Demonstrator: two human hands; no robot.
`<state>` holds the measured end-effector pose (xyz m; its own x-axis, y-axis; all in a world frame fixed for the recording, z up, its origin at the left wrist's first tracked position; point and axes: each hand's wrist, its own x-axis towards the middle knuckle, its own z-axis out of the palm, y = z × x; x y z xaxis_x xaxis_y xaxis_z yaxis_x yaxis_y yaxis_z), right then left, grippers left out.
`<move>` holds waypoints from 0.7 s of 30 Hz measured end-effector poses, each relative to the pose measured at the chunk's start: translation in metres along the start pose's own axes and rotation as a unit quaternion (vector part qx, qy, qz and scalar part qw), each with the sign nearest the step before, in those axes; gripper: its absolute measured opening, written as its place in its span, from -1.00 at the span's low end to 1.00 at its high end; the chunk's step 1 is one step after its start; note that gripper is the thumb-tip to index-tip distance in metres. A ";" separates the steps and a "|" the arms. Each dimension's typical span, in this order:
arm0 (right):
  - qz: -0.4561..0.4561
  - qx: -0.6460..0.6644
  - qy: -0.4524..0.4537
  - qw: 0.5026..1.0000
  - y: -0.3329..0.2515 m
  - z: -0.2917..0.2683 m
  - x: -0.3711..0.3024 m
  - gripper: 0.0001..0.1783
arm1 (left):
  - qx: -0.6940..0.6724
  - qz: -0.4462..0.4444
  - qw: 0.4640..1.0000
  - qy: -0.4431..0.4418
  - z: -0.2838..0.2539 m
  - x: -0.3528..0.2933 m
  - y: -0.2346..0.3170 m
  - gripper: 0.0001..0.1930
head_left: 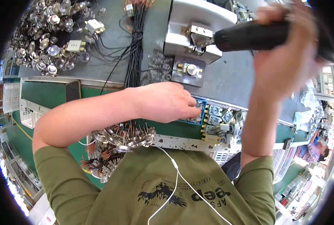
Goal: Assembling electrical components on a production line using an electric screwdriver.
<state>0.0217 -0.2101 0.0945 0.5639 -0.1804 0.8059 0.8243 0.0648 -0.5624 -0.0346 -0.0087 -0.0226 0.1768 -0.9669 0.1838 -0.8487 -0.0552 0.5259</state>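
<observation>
Right hand (288,62) grips power driver (249,36) at 2 o'clock; left hand (166,103), pinch indeterminable, overlies blue tray (204,112). Tilting may cause driver slippage.

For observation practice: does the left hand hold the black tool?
No: the right hand grips the black tool, away from the left hand.

Bright, even light washes the tabletop (230,77), glinting off the metal cups (52,50). Up comes blur on the right hand (285,69), while fisheye edges bend into black.
</observation>
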 end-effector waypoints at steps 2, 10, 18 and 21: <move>0.032 -0.007 0.074 0.997 0.000 0.038 -0.013 -0.79 | -0.027 -0.001 0.999 0.021 -0.005 0.000 -0.002 -0.82; 0.117 -0.104 0.095 0.983 -0.006 0.044 -0.020 -0.79 | -0.088 -0.019 0.996 0.031 -0.017 -0.004 -0.002 -0.85; 0.086 -0.121 0.077 0.986 -0.002 0.056 -0.019 -0.83 | -0.079 -0.019 0.996 0.038 -0.017 -0.007 -0.006 -0.85; 0.062 -0.132 0.074 0.987 -0.003 0.062 -0.019 -0.86 | -0.076 -0.013 0.996 0.042 -0.016 -0.008 -0.009 -0.86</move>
<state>0.0118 -0.1457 0.0926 0.6300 -0.3304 0.7029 0.6973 -0.1580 -0.6992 -0.0207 0.0038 -0.0155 0.2446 -0.9408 0.2345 -0.7588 -0.0353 0.6503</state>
